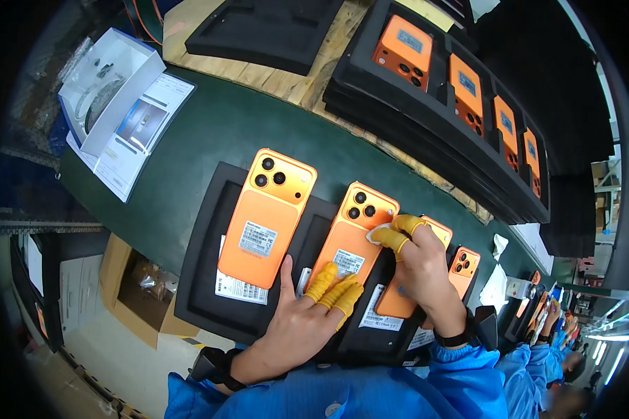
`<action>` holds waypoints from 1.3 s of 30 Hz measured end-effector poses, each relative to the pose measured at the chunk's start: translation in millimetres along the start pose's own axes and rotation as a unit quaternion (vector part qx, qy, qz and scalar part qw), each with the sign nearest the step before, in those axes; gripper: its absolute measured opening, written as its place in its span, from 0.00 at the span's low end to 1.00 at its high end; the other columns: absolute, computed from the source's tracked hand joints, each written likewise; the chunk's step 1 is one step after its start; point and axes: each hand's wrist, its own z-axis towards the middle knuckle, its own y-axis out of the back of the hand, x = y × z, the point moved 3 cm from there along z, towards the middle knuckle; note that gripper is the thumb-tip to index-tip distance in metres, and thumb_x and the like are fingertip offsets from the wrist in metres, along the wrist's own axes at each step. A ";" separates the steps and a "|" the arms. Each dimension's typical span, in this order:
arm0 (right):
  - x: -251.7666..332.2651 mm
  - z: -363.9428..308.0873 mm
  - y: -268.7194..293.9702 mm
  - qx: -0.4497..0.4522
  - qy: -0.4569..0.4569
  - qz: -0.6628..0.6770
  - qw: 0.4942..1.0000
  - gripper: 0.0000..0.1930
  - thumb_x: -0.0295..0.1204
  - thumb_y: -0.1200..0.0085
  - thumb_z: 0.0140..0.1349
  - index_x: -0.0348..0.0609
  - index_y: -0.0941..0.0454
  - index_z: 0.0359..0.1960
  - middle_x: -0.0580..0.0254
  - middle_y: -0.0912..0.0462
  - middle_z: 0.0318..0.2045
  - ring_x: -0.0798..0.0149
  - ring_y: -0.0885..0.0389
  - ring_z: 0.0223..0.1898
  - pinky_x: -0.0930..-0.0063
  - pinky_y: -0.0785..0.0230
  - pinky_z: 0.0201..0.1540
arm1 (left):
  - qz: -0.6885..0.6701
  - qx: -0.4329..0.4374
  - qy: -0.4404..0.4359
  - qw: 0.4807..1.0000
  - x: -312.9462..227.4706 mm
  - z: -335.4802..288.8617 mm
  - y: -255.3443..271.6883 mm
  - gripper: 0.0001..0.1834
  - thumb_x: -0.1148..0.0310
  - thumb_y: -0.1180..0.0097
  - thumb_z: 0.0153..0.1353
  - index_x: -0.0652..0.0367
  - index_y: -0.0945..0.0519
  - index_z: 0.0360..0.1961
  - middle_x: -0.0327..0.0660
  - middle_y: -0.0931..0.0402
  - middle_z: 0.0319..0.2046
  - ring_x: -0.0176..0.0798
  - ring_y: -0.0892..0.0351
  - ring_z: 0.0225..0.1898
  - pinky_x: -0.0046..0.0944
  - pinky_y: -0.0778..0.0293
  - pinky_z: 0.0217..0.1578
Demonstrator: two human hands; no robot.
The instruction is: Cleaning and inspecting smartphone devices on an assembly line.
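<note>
Several orange smartphones lie back up in a black foam tray (pixel 203 279). My left hand (pixel 300 332) has yellow finger cots; its fingers are stretched out over the lower back of one phone (pixel 342 234), beside its label, with the thumb apart. My right hand (pixel 426 269), also in yellow finger cots, pinches a white cloth (pixel 379 235) against that phone, just below the camera block. A phone to the left (pixel 267 216) rests untouched with its label showing. My right hand partly hides another phone (pixel 396 297); a further phone (pixel 463 269) lies beyond it.
Stacked black foam trays (pixel 426 105) holding orange phones stand on a wooden board at the far right. A white box (pixel 112 84) and a printed sheet (pixel 157 105) sit at the left of the green table (pixel 210 122). An open cardboard box (pixel 136 307) is below. People in blue work at right.
</note>
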 end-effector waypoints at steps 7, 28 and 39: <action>11.2 31.4 -18.8 0.002 0.041 -0.004 0.999 0.19 0.18 0.47 0.44 0.42 0.23 0.42 0.55 0.25 0.39 0.53 0.25 0.36 0.67 0.30 0.41 | 0.016 0.031 -0.010 0.999 4.5 -0.1 1.3 0.17 0.70 0.45 0.52 0.54 0.19 0.46 0.35 0.23 0.18 0.29 0.24 0.20 0.78 0.62 0.59; 1.4 5.4 -13.7 -0.127 -0.169 -0.096 0.973 0.12 0.16 0.44 0.44 0.32 0.29 0.33 0.47 0.29 0.30 0.46 0.25 0.29 0.60 0.28 0.31 | 0.017 0.063 -0.007 0.998 -2.3 -1.3 1.8 0.21 0.70 0.40 0.48 0.56 0.20 0.48 0.41 0.18 0.39 0.41 0.21 0.49 0.76 0.70 0.60; 17.4 6.9 8.3 -0.154 -0.109 -0.015 0.982 0.21 0.12 0.46 0.42 0.39 0.23 0.43 0.50 0.26 0.32 0.49 0.24 0.32 0.63 0.28 0.34 | 0.035 0.019 -0.028 0.999 1.1 8.9 5.1 0.19 0.67 0.41 0.51 0.56 0.20 0.47 0.38 0.23 0.26 0.38 0.22 0.31 0.77 0.64 0.59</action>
